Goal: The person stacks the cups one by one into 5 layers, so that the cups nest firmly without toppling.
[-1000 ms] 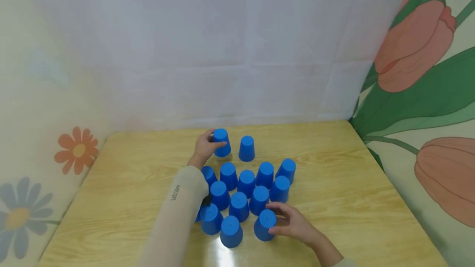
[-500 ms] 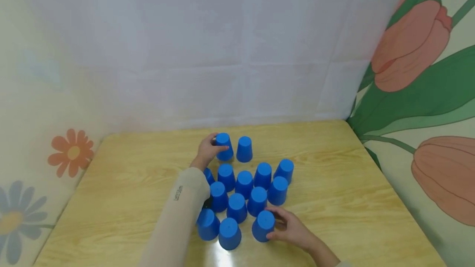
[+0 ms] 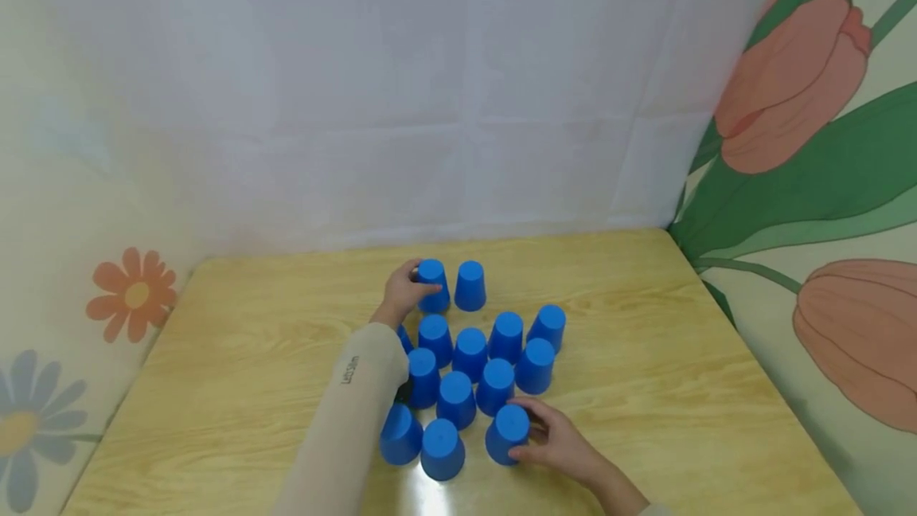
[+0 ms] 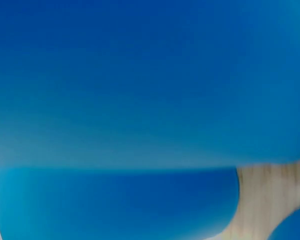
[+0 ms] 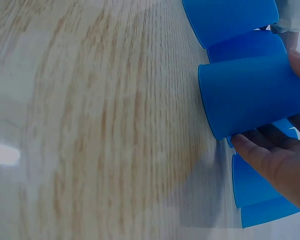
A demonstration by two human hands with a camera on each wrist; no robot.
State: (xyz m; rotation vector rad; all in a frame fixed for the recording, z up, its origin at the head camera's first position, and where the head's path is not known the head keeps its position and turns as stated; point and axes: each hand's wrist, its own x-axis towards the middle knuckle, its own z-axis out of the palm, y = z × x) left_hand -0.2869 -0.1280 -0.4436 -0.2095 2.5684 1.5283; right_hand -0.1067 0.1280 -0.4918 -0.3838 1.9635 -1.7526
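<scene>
In the head view my left hand point(image 3: 405, 293) reaches to the far side of the table and grips an upside-down blue cup point(image 3: 434, 293) between thumb and fingers. Close to its right stands another blue cup point(image 3: 470, 287), also upside down. My right hand point(image 3: 562, 443) holds an upside-down blue cup point(image 3: 505, 435) at the near right of the group. In the right wrist view, thumb and fingers of the right hand point(image 5: 285, 165) lie on opposite sides of that cup point(image 5: 250, 97). Blurred blue cups point(image 4: 140, 90) fill most of the left wrist view.
Several more upside-down blue cups point(image 3: 455, 400) stand in a tight cluster between the hands. The left sleeve point(image 3: 361, 404) passes over the cluster's left side and hides part of it. A white cloth point(image 3: 444, 102) hangs behind the wooden table point(image 3: 645, 341).
My left hand has brought its cup down and to the right, narrowing the gap to the neighbouring cup. The right hand and its cup stay nearly in place.
</scene>
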